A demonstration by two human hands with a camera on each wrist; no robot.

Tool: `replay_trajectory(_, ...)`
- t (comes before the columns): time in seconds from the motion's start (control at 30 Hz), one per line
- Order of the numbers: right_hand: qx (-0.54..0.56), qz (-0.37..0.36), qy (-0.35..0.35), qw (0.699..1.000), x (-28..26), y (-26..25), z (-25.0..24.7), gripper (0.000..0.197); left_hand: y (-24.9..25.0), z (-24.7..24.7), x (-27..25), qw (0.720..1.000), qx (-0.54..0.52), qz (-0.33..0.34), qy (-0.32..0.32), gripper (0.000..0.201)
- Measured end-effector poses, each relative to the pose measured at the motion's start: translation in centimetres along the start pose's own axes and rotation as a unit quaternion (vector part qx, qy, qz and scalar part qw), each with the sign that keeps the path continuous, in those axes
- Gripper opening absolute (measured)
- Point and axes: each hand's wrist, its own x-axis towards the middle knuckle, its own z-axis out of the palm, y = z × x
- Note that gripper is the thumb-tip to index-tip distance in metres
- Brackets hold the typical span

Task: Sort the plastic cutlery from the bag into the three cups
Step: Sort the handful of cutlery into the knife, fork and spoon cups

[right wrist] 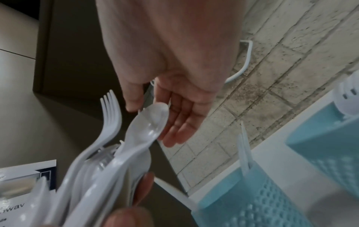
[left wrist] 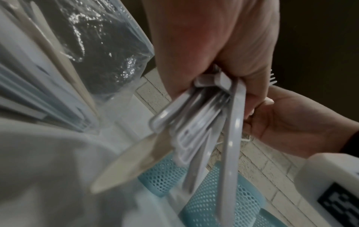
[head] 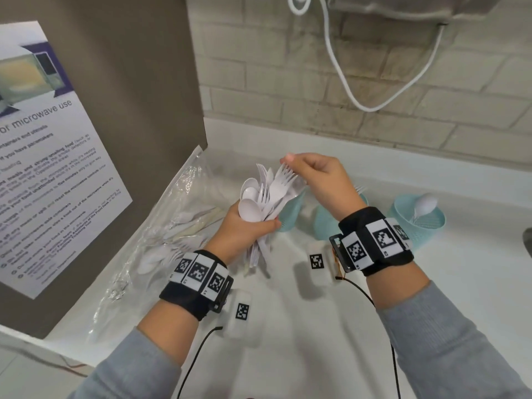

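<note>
My left hand grips a bundle of white plastic cutlery, spoons, forks and knives mixed, held upright over the counter; its handles fan out below the fist. My right hand is at the top of the bundle and pinches a fork by its tines. Three light blue mesh cups stand behind: the left cup, the middle cup half hidden by my right wrist, and the right cup with a spoon in it. The clear bag lies at the left with cutlery inside.
A brown cabinet side with a microwave poster stands close on the left. The tiled wall runs behind the cups, with a white cable hanging on it. The white counter extends to the right, where a dark edge shows.
</note>
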Motion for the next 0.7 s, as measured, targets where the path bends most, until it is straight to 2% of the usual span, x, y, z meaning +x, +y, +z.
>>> replay_trajectory(0.1,-0.016,-0.011,0.024,1.000,-0.2,0.1,-0.3,0.014,-0.1,0.5,-0.1,1.000,0.005,-0.004,-0.015,0.031)
replay_trajectory(0.27,0.085,-0.031,0.094,0.991,-0.2,-1.3,-1.4,0.015,-0.4,1.0,-0.7,0.999,0.034,-0.012,-0.040,0.020)
replay_trajectory(0.5,0.142,-0.159,0.242,0.947,-0.3,-4.4,-4.3,0.011,-0.7,1.3,-1.0,0.998,0.045,-0.012,-0.036,0.018)
replay_trajectory(0.53,0.141,-0.152,0.241,0.948,-0.5,-4.5,-4.6,0.010,-0.6,1.3,-0.9,0.999,0.043,-0.011,-0.032,0.018)
replay_trajectory(0.6,0.090,-0.096,0.199,0.971,-1.6,-4.8,-4.5,0.009,-0.6,1.5,-0.9,0.999,0.040,-0.008,-0.027,0.023)
replay_trajectory(0.67,-0.013,-0.018,0.101,0.995,-3.0,-4.1,-3.8,0.007,-0.3,1.8,-0.9,0.999,0.033,-0.005,-0.020,0.024)
replay_trajectory(0.7,-0.051,0.011,0.045,0.998,-3.7,-3.5,-3.2,0.014,-0.2,2.0,-0.9,0.999,0.030,-0.001,-0.016,0.022)
